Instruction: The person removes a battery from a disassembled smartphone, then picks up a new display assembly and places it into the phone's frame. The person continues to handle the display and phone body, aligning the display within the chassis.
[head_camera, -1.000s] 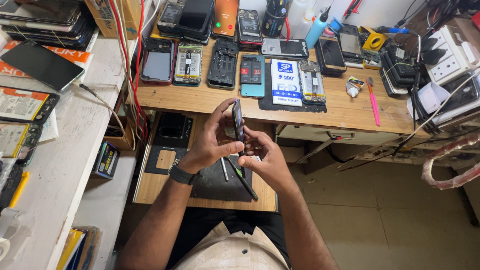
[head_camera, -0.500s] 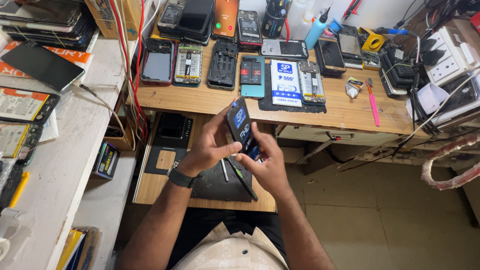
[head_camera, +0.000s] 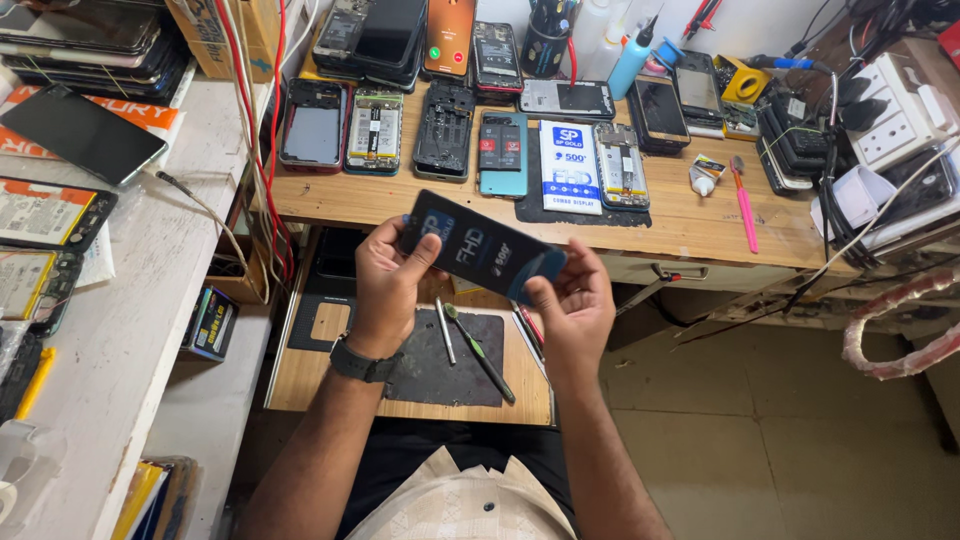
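1. Since the earlier frames the dark phone display panel (head_camera: 485, 250) has been turned from edge-on to nearly flat, its broad printed face now up toward the camera, and the hands have spread to its two ends.
2. The panel is held in the air above the pull-out work tray (head_camera: 320, 385), in front of the wooden bench (head_camera: 690, 215), slanting down from the left end to the right.
3. The left hand (head_camera: 385, 285) pinches the upper left end, thumb on the face and fingers curled behind; a dark watch sits on that wrist.
4. The right hand (head_camera: 575, 300) cradles the lower right end, fingers curled under the edge and thumb at the corner.
5. It looks thin, light and stiff, probably glass-faced, so likely fragile and slick; I judge it best held by the long edges or the corners, never bent or pressed in the middle.
6. Below the hands a dark mat (head_camera: 440, 365) lies on the tray with a metal tool (head_camera: 445, 330) and a green-tipped tool (head_camera: 480, 352) on it.
7. On the bench beyond lie a row of opened phones (head_camera: 375, 130), a white and blue display package (head_camera: 570, 165) and a pink tool (head_camera: 745, 205).
8. A white side counter (head_camera: 120, 290) on the left carries more phone parts.
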